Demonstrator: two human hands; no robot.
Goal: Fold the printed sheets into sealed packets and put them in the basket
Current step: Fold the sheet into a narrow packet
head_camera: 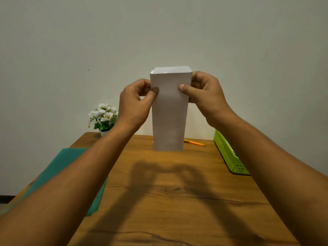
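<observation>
A folded white paper sheet (169, 118) is held upright in the air above the wooden table (168, 192), long side vertical, with its top edge bent back into a small flap. My left hand (134, 105) pinches its left edge near the top, thumb on the front. On the opposite edge, my right hand (205, 95) pinches at the same height. The green plastic basket (229, 155) stands at the table's right edge, partly behind my right forearm.
A teal sheet or folder (58, 167) lies at the table's left side under my left forearm. A small pot of white flowers (103, 118) stands at the back left corner. An orange pencil (195, 142) lies at the back, behind the paper. A plain wall rises behind the table.
</observation>
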